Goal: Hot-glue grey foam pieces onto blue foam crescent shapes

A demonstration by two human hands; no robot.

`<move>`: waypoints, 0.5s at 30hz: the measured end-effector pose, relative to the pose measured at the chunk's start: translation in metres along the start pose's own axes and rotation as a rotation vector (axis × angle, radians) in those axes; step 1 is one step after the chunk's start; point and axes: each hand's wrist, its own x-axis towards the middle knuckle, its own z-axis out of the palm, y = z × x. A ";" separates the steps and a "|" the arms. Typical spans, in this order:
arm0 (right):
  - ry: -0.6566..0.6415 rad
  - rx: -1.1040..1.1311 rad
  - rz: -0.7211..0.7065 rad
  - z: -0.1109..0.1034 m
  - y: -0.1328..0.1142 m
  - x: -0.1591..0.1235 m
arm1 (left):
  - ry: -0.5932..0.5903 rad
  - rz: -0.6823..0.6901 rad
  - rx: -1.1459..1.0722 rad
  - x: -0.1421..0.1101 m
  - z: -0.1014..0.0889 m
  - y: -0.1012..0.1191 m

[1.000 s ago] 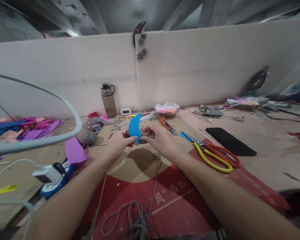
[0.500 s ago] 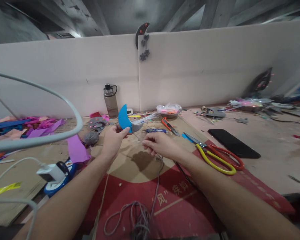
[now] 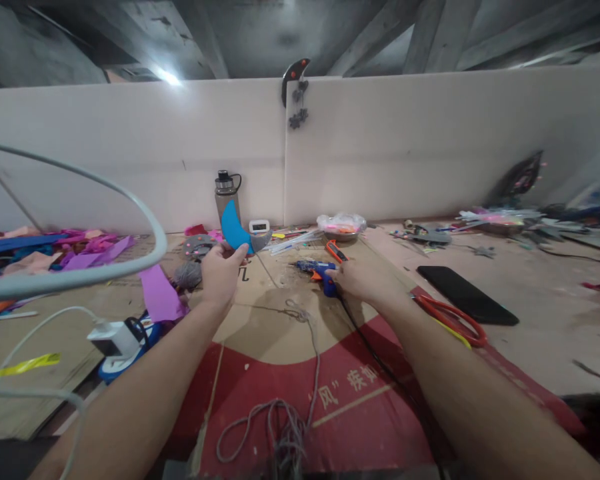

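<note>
A bright blue crescent (image 3: pixel 234 229), seemingly felt, is pinched upright between the thumb and fingers of my left hand (image 3: pixel 221 272). A grey curved piece (image 3: pixel 261 240) adjoins its lower right end. At the middle of the work surface, my right hand (image 3: pixel 363 281) closes on the rear of a blue hot glue gun (image 3: pixel 321 269) with an orange trigger. The gun's nozzle points left, and its black cord trails toward me. Grey yarn (image 3: pixel 300 313) lies loosely in front of the gun, running down to a tangled heap (image 3: pixel 287 433).
An orange cutter (image 3: pixel 337 251) lies behind my right hand. Red-and-yellow-handled scissors (image 3: pixel 455 319) are partly under my right forearm, beside a black phone (image 3: pixel 467 293). A bottle (image 3: pixel 226 193) stands at the back. A white cable (image 3: pixel 145 220) loops across the left, near felt scraps (image 3: pixel 90 253).
My right hand has moved right and slightly forward from the yarn area onto the glue gun. My left hand still holds the blue crescent, now slightly further left. The view has shifted slightly.
</note>
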 end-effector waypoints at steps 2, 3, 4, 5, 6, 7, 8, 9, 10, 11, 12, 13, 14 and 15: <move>-0.096 -0.057 0.099 0.011 0.002 -0.001 | 0.007 0.002 0.018 0.001 0.000 0.000; -0.106 -0.059 0.119 0.017 0.002 -0.002 | 0.006 -0.002 0.018 0.001 0.000 -0.001; -0.107 -0.050 0.130 0.021 0.001 -0.003 | 0.004 -0.011 0.018 0.001 0.000 -0.001; -0.100 -0.033 0.132 0.025 0.000 -0.003 | 0.004 -0.022 0.023 0.000 0.001 -0.002; -0.093 -0.017 0.136 0.028 0.000 -0.003 | 0.004 -0.036 0.034 0.000 0.001 -0.003; -0.093 -0.002 0.146 0.029 -0.001 -0.003 | 0.003 -0.053 0.049 -0.001 0.002 -0.004; -0.097 0.011 0.159 0.030 0.000 -0.002 | 0.001 -0.073 0.067 -0.002 0.002 -0.005; -0.103 0.026 0.174 0.030 0.001 0.000 | -0.004 -0.095 0.079 -0.002 0.002 -0.007; -0.107 0.044 0.189 0.029 0.002 0.002 | -0.014 -0.116 0.077 -0.003 0.002 -0.007; -0.111 0.065 0.199 0.029 0.004 0.004 | -0.028 -0.134 0.055 -0.003 0.002 -0.008; -0.111 0.087 0.205 0.028 0.005 0.006 | -0.042 -0.152 0.019 -0.003 0.002 -0.008; -0.108 0.109 0.207 0.028 0.007 0.008 | -0.050 -0.173 -0.023 -0.003 0.002 -0.008; -0.099 0.128 0.213 0.028 0.008 0.010 | -0.050 -0.197 -0.064 -0.003 0.002 -0.008; -0.068 0.154 0.187 0.028 0.008 0.011 | -0.048 -0.225 -0.099 -0.003 0.002 -0.008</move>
